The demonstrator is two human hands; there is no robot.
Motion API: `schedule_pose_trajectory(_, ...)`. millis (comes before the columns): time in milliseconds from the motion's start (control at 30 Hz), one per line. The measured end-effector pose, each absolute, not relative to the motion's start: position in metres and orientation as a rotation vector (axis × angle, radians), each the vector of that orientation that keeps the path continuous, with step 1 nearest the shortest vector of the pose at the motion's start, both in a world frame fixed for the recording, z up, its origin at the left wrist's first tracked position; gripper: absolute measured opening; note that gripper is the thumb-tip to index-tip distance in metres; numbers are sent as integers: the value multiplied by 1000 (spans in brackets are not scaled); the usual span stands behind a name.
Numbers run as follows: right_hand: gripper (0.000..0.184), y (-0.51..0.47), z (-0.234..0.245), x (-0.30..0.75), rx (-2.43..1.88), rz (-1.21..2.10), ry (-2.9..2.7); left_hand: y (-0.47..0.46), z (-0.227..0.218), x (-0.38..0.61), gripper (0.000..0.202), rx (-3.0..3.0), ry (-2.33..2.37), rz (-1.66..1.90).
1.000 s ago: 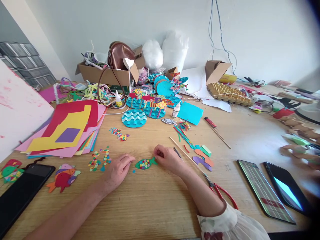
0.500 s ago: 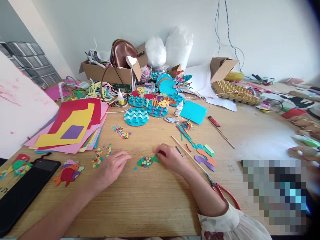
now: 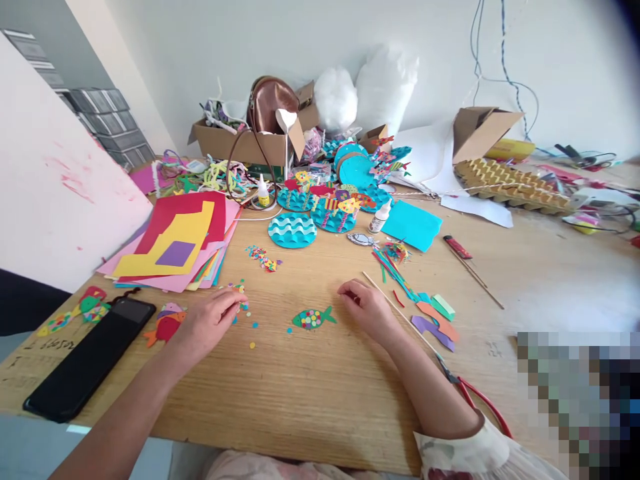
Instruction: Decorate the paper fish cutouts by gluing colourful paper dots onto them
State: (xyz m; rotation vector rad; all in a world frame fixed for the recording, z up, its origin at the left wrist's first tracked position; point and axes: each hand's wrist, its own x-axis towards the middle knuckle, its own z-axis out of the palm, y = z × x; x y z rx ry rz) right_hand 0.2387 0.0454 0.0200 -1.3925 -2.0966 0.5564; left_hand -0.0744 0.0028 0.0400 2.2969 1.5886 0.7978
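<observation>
A small green paper fish point(image 3: 313, 318) covered with coloured dots lies on the wooden table point(image 3: 310, 393) between my hands. My left hand point(image 3: 206, 321) rests palm down to its left, with the fingertips on a scatter of tiny coloured paper dots point(image 3: 239, 291). A little to the fish's right lies my right hand point(image 3: 367, 307), fingers curled loosely; it does not touch the fish, and I cannot see anything in it. A thin wooden stick point(image 3: 400, 315) runs just beyond that hand.
A black phone point(image 3: 90, 357) and paper fish point(image 3: 167, 321) lie at left, beside a stack of coloured paper point(image 3: 175, 243). Blue wave discs point(image 3: 293, 230), glue bottles point(image 3: 381, 216), paper scraps point(image 3: 433, 317), red-handled scissors point(image 3: 475, 397), cardboard boxes point(image 3: 240, 143) and an egg tray point(image 3: 510, 180) crowd the back.
My left hand moved left from beside the fish onto the paper dots. My right hand let go of the fish's tail and sits slightly apart. The view shifted left.
</observation>
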Motion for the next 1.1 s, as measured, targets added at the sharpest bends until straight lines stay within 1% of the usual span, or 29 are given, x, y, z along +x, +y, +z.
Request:
schedule_pose_trajectory(133,14,47,20,241,-1399,561,-2069,6,47,-85,22,2312,1645,770)
schedule_pose_trajectory(233,14,48,20,242,-1398,545,-2068,7,49,-95,19,2300,1680,662)
schedule_pose_trajectory(433,15,47,22,242,-1404,531,-2067,-3,34,-109,15,2355,1649,418)
schedule_pose_trajectory(533,16,48,22,243,-1425,527,-2058,-8,32,-114,13,2316,1690,426)
schedule_pose_trajectory(833,16,50,19,248,-1433,452,-2027,-5,48,-119,14,2115,1947,448)
schedule_pose_trajectory(1100,14,49,16,250,-1395,442,-2049,0,38,-115,17,2068,1959,390)
